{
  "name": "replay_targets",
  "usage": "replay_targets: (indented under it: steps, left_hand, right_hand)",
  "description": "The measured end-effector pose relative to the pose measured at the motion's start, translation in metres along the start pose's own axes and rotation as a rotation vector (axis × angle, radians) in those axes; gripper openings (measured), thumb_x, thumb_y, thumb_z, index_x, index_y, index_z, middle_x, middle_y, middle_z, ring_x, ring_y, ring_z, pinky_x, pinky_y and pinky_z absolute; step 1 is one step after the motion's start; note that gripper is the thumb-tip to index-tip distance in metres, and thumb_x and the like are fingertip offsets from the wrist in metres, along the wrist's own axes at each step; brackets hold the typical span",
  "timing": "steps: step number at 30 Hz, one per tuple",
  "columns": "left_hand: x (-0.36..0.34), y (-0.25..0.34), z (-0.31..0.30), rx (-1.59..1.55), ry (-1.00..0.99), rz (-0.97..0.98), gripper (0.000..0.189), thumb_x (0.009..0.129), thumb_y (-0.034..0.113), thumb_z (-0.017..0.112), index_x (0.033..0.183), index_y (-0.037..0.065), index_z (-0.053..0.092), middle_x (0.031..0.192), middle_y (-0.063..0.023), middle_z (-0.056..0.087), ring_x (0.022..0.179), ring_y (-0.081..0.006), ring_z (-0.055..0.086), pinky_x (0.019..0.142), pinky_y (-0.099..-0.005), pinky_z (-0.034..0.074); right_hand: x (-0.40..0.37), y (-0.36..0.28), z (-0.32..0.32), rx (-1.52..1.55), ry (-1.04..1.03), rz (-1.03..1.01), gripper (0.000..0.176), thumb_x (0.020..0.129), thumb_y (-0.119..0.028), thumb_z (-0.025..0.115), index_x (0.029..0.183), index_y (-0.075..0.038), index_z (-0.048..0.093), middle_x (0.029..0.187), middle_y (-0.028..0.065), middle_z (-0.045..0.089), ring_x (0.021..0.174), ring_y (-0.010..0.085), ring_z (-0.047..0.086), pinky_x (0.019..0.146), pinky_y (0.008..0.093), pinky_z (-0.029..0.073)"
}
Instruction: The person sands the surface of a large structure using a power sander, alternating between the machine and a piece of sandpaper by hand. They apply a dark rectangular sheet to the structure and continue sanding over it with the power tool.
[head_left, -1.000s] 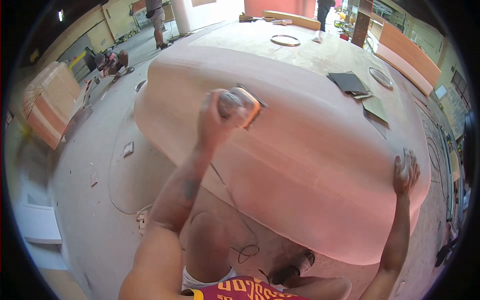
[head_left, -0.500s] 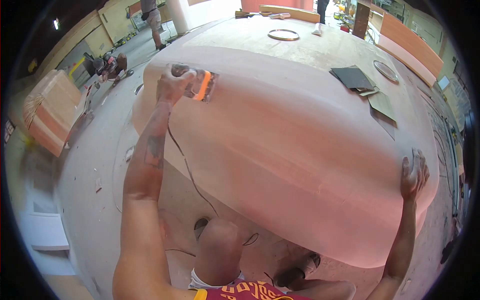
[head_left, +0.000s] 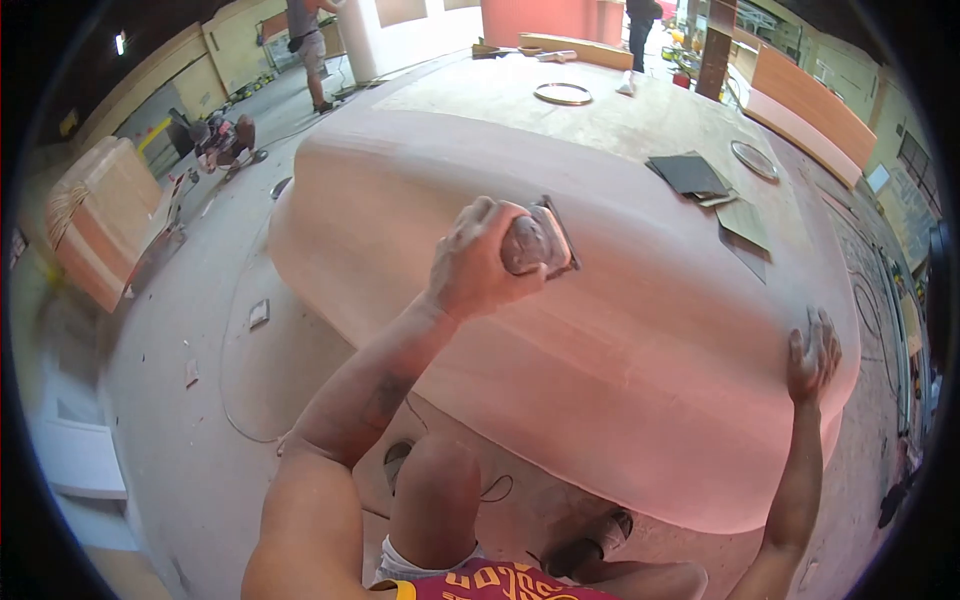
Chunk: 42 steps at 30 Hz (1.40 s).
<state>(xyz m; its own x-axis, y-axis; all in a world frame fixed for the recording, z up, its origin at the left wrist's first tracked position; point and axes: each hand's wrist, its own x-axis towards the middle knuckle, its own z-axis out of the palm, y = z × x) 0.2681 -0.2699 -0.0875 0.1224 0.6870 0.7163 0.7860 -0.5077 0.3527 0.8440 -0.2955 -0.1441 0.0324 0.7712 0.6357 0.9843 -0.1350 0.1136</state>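
My left hand (head_left: 478, 262) is wrapped round the body of an electric palm sander (head_left: 530, 245), over the middle of a large rounded piece (head_left: 600, 335) coated in pale pinkish filler. The sander is turned on its side, its flat pad (head_left: 560, 235) facing right. My right hand (head_left: 815, 355) lies on the right end of the same piece, fingers stretched out over its curved edge. On top, above that hand, are dark sandpaper sheets (head_left: 690, 175) and a greenish-grey sheet (head_left: 743, 225).
Two metal rings (head_left: 563, 94) (head_left: 754, 160) lie on the flat top. A wooden curved form (head_left: 105, 225) stands on the floor at left. One person (head_left: 222, 140) crouches behind it, another person (head_left: 305, 50) stands further back. A cord (head_left: 235, 415) trails across the floor.
My left hand has swung right with the sander, from the upper left edge to the middle, and turned it on its side. My right hand stays on the right end.
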Motion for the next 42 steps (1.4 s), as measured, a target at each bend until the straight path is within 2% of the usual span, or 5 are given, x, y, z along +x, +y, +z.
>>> replay_targets:
  steps: [12, 19, 23, 29, 42]
  left_hand:
    - [0.034, -0.234, -0.089, -0.081, 0.351, -0.633, 0.041, 0.075, 0.032, 0.085, 0.103, 0.005, 0.071, 0.099, -0.0096, 0.078, 0.091, -0.0221, 0.074, 0.083, -0.0378, 0.059]
    - [0.004, -0.379, -0.09, -0.148, 0.364, -0.404, 0.029, 0.088, 0.022, 0.08, 0.11, 0.005, 0.071, 0.099, -0.0059, 0.074, 0.085, -0.0199, 0.07, 0.074, -0.0365, 0.058]
    - [0.014, -0.296, -0.062, -0.529, 0.159, -0.499, 0.021, 0.094, 0.012, 0.071, 0.112, 0.002, 0.066, 0.102, -0.0061, 0.072, 0.085, -0.0158, 0.07, 0.072, -0.0307, 0.057]
    - [0.044, -0.149, -0.025, -0.022, 0.064, -0.333, 0.052, 0.085, 0.017, 0.078, 0.128, -0.004, 0.058, 0.111, -0.0145, 0.068, 0.097, -0.0222, 0.067, 0.086, -0.0369, 0.055]
    - [0.048, 0.054, 0.042, -0.118, -0.164, -0.136, 0.047, 0.077, 0.012, 0.081, 0.118, 0.003, 0.059, 0.102, -0.011, 0.063, 0.092, -0.0237, 0.063, 0.087, -0.039, 0.053]
  right_hand:
    - [-0.015, 0.039, 0.021, -0.052, 0.062, -0.003, 0.056, 0.107, -0.039, 0.048, 0.151, -0.006, 0.055, 0.153, 0.0186, 0.055, 0.143, 0.04, 0.047, 0.12, 0.0489, 0.032]
    - [-0.008, 0.048, 0.036, 0.114, 0.233, -0.228, 0.053, 0.093, -0.025, 0.069, 0.141, -0.005, 0.058, 0.146, 0.0174, 0.061, 0.132, 0.0366, 0.059, 0.111, 0.0492, 0.046]
    - [-0.013, -0.008, 0.064, 0.158, 0.687, -0.251, 0.051, 0.079, -0.028, 0.084, 0.123, -0.011, 0.063, 0.136, 0.0149, 0.066, 0.125, 0.0362, 0.06, 0.102, 0.0494, 0.046]
    - [0.0, -0.145, -0.011, 0.292, 0.182, -0.001, 0.083, 0.093, -0.064, 0.064, 0.152, -0.007, 0.053, 0.159, 0.0134, 0.051, 0.149, 0.0327, 0.045, 0.127, 0.0565, 0.022]
    - [-0.005, -0.055, 0.001, 0.391, 0.14, 0.104, 0.08, 0.099, -0.064, 0.055, 0.15, -0.002, 0.054, 0.159, 0.0172, 0.051, 0.152, 0.0298, 0.041, 0.131, 0.0493, 0.018]
